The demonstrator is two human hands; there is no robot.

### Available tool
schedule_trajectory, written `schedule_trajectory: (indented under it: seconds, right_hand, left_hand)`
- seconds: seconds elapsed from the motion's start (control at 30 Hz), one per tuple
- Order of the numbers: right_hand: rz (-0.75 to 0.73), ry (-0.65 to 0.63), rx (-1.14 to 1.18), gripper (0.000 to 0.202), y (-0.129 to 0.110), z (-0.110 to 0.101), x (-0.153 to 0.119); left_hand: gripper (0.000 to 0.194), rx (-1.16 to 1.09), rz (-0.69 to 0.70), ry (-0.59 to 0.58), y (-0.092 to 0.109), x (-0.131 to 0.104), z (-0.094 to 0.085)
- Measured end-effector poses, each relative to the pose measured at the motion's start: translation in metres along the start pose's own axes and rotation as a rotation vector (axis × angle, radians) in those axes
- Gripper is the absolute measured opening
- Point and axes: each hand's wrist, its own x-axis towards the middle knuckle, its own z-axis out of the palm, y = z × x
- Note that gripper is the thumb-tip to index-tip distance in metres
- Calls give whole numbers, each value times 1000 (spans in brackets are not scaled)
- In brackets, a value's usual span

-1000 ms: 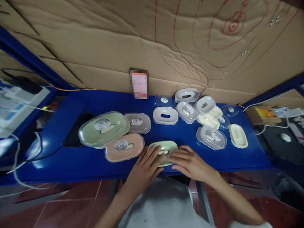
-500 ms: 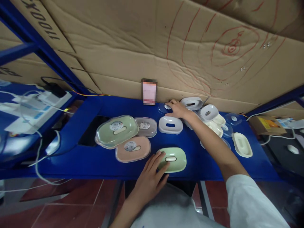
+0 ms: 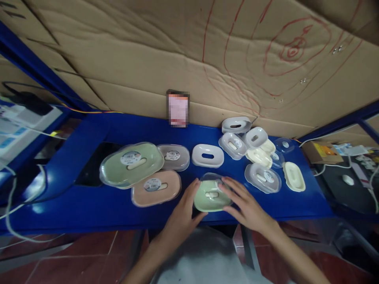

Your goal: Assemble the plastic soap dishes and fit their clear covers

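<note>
A light green soap dish (image 3: pixel 205 203) with a slotted middle lies near the table's front edge. Over it sits a clear plastic lid (image 3: pixel 211 176) with a round label, tilted or offset at the back; whether it is seated cannot be told. My right hand (image 3: pixel 248 205) grips the lid's right side, fingers on its top and thumb near the dish's front edge. Along the dish's left side, my left hand (image 3: pixel 184 209) holds it between thumb and fingers. Just behind stands an uncovered pale grey soap dish part (image 3: pixel 196 159).
To the left, lidded green (image 3: pixel 149 152), grey (image 3: pixel 182 163) and peach (image 3: pixel 170 193) soap dishes overlap on the blue table (image 3: pixel 142 217). Grey and cream parts (image 3: pixel 259 157) pile up on the right. A phone-like device (image 3: pixel 178 108) leans on the cardboard wall (image 3: pixel 133 79).
My right hand has brought the clear lid from the back of the table to the green soap dish. My left hand now holds the dish's left side. The view has shifted slightly.
</note>
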Motion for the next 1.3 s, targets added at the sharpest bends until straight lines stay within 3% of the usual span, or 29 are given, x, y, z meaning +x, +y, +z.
schedule_trajectory:
  seconds: [0.1,0.2,0.47,0.6,0.7,0.8,0.9,0.97,1.07,1.13,1.23,1.3]
  right_hand:
    - [-2,21,-92,58,-16,27,-27]
    - [-34,23,-178,59,-22,42,-28]
    - [-217,-40,-208,70,-7,50,-24]
    - [-218,-17,-173,67,-5,47,-24]
    - [-197,11,-13,58,0,35,-9]
    - [-88,94,100,57,16,22,26]
    - [61,107,-7,52,38,19,60]
    - [101,73,-104,46,48,19,68]
    - [138,81,-199,34,47,17,48]
    - [180,167,-197,31,36,14,20]
    - [259,315,-114,33,11,12,-27]
    - [298,333,-75,36,-5,13,-47]
  left_hand:
    - [105,-4,-14,-20,-3,0,1]
    - [105,2,3,-29,-3,1,0]
    - [90,27,-9,-55,-1,2,-5]
    - [89,131,30,2,5,-2,-5]
    - [71,323,179,97,14,-9,-2]
    - [54,455,313,130,24,-16,1]
    - [46,517,328,156,31,-20,1]
    - [45,544,312,204,35,-22,2]
    - [44,561,280,282,36,-21,4]
    - [47,560,265,317,35,-13,7]
    - [58,578,228,317,32,16,12]
    - [65,603,191,297,33,43,14]
